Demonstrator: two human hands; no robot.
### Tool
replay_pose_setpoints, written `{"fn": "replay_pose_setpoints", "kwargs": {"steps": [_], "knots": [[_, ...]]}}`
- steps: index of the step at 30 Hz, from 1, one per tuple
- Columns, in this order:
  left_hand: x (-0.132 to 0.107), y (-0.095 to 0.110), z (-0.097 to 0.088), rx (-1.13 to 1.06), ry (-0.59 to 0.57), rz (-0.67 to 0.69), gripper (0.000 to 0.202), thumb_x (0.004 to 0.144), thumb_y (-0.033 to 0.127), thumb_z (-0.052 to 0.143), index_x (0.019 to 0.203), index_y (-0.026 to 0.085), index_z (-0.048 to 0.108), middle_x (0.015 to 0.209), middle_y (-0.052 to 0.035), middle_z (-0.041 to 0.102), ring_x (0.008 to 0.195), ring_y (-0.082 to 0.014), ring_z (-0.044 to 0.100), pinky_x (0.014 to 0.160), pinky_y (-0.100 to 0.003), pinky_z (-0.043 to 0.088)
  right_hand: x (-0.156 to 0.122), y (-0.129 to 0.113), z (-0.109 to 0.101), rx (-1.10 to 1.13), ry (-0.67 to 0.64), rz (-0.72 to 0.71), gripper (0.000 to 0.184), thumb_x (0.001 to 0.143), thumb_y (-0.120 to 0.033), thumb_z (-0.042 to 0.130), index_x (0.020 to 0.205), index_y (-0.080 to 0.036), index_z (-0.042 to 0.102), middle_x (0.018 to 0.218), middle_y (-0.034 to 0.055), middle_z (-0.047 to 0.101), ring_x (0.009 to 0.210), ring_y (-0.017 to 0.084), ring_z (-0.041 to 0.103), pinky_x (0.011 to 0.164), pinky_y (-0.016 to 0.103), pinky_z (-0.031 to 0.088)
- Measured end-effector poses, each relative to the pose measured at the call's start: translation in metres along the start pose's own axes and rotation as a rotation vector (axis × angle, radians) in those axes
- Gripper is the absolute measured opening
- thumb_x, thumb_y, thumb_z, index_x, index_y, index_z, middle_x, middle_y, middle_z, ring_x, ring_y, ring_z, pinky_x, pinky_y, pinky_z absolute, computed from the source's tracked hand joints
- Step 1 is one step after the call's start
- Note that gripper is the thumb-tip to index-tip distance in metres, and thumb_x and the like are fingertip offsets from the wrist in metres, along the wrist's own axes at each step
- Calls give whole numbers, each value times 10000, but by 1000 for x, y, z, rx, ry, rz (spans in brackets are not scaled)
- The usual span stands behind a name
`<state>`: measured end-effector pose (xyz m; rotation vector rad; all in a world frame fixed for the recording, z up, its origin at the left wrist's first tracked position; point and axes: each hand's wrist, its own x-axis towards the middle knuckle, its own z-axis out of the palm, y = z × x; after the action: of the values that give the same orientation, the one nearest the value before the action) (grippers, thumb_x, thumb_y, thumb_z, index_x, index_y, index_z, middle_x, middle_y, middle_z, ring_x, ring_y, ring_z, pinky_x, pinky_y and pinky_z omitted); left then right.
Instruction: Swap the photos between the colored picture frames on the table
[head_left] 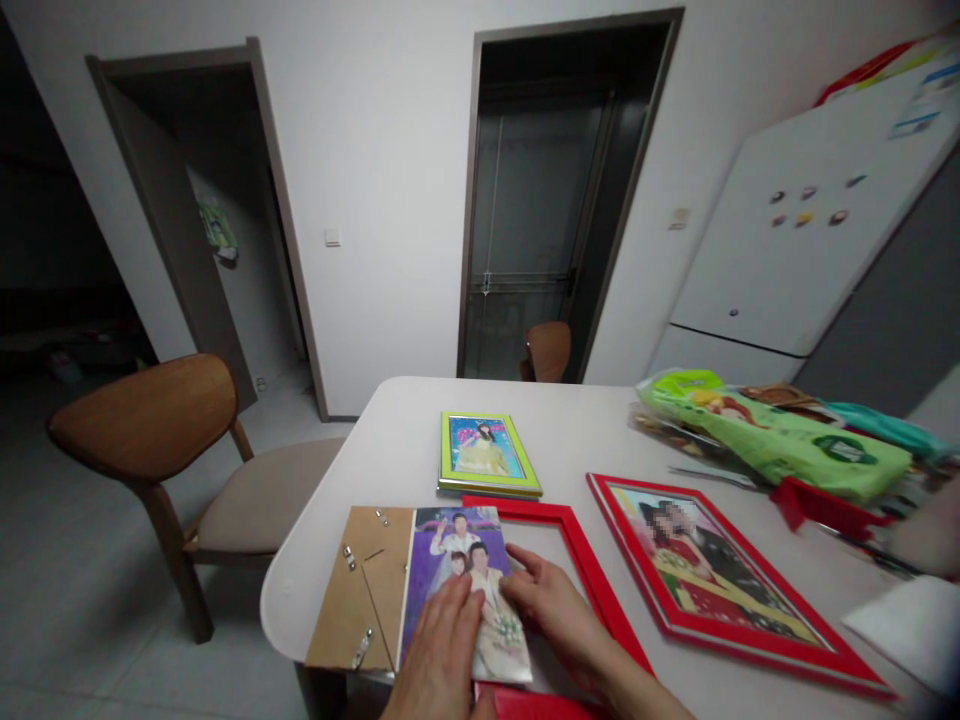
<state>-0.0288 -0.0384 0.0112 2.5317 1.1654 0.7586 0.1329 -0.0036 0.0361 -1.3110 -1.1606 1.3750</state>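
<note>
A glossy photo with a purple backdrop and several people lies partly over a brown backing board with metal clips. My left hand rests flat on the photo's lower middle, fingers stretched out. At its right edge my right hand has the photo between thumb and fingers, though the underside of this grip is hidden. Beneath both hands lies an empty red picture frame, partly covered by the photo and board. Something red shows at the bottom edge.
A green-framed picture lies farther back, and a red-framed picture to the right. Beyond are a green package, a red piece and white paper. A wooden chair stands left of the white table.
</note>
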Motion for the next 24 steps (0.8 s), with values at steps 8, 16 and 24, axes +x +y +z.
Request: {"fn": "replay_pose_setpoints", "kwargs": {"steps": [8, 16, 24], "knots": [[24, 12, -36, -153, 458, 179, 617, 681, 2, 378, 1258, 212, 311, 1260, -58, 427, 1158, -192, 373, 960, -351, 326, -24, -60, 22, 377, -106, -114, 452, 686, -343, 568, 1107, -196, 493, 977, 52, 620, 837, 163, 576, 697, 279, 445], [42, 55, -8, -1348, 586, -521, 443, 747, 368, 532, 1111, 118, 497, 951, -128, 638, 948, -270, 558, 808, -366, 448, -23, -10, -4, 714, 99, 154, 454, 701, -314, 548, 1114, -152, 453, 957, 90, 640, 865, 206, 597, 741, 335, 477], [42, 31, -8, -1254, 426, -538, 453, 672, 219, 568, 1102, 117, 468, 1144, -151, 516, 1059, -237, 478, 908, -352, 362, -20, -21, -74, 362, 116, 224, 488, 694, -223, 524, 1161, -159, 400, 902, 103, 665, 735, 221, 639, 660, 358, 512]]}}
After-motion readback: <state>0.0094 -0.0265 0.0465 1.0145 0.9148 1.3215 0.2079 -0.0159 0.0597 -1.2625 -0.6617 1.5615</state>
